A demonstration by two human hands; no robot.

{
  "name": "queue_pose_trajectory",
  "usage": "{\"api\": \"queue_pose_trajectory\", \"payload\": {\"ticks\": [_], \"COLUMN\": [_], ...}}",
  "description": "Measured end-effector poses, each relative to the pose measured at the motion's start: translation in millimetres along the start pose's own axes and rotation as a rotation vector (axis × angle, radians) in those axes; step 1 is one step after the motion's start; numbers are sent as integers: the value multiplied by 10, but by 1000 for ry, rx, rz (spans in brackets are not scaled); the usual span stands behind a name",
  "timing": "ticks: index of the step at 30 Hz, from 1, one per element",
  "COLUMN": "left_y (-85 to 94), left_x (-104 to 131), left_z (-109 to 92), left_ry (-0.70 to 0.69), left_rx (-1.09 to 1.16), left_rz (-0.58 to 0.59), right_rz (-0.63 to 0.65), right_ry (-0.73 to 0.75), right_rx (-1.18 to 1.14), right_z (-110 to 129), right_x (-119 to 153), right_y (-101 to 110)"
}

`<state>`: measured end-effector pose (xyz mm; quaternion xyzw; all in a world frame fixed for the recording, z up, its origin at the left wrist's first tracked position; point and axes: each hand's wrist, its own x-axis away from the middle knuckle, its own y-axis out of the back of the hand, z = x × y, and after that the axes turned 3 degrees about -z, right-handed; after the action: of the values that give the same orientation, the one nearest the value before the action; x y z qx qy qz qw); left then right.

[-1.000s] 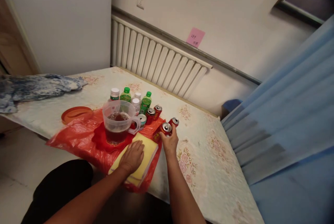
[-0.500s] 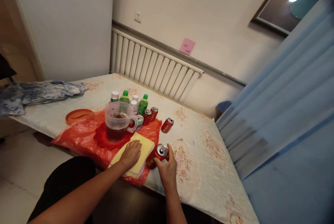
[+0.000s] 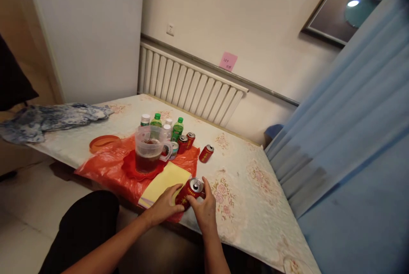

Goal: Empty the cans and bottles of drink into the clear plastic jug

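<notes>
A red drink can with an opened silver top stands near the front edge of the table, leaning a little in view. My right hand grips it from the right, thumb in front and fingers behind. From the left, my left hand curves thumb and fingers about the can's other side. Beneath my left hand lies a folded yellow cloth on a red plastic bag. Behind the cloth, a clear plastic jug of dark brown liquid sits in a red scalloped dish.
Another red can stands apart behind my right hand. Several bottles and cans cluster behind the jug. An orange lid and a patterned cloth lie leftward on the flowered tablecloth. A blue curtain hangs right.
My left hand has gone from lying flat on the yellow cloth to the left side of the can. My right hand keeps its grip, and the can has shifted slightly left.
</notes>
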<state>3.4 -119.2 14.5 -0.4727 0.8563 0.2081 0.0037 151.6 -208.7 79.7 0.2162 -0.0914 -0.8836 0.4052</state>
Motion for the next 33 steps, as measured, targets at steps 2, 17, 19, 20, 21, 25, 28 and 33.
{"api": "queue_pose_trajectory", "payload": {"ticks": [2, 17, 19, 20, 21, 25, 28, 33], "left_y": [-8, 14, 19, 20, 19, 14, 9, -15], "left_x": [26, 188, 194, 196, 199, 214, 220, 215], "left_z": [-54, -289, -297, -293, -284, -230, -193, -126], "left_ry": [-31, 24, 38, 44, 47, 46, 41, 41], "left_rx": [18, 120, 117, 117, 117, 118, 139, 204], "left_rz": [15, 5, 7, 10, 13, 24, 34, 66], "right_rz": [13, 95, 107, 114, 121, 147, 158, 135], "right_ry": [6, -3, -17, -28, -39, -64, -65, -51], "right_rx": [-28, -115, -144, -158, -171, -220, -231, -222], "right_z": [26, 131, 124, 118, 112, 96, 90, 61], "right_x": [27, 138, 137, 136, 135, 132, 131, 130], "right_y": [-21, -32, -26, -24, -21, -10, -6, -14]}}
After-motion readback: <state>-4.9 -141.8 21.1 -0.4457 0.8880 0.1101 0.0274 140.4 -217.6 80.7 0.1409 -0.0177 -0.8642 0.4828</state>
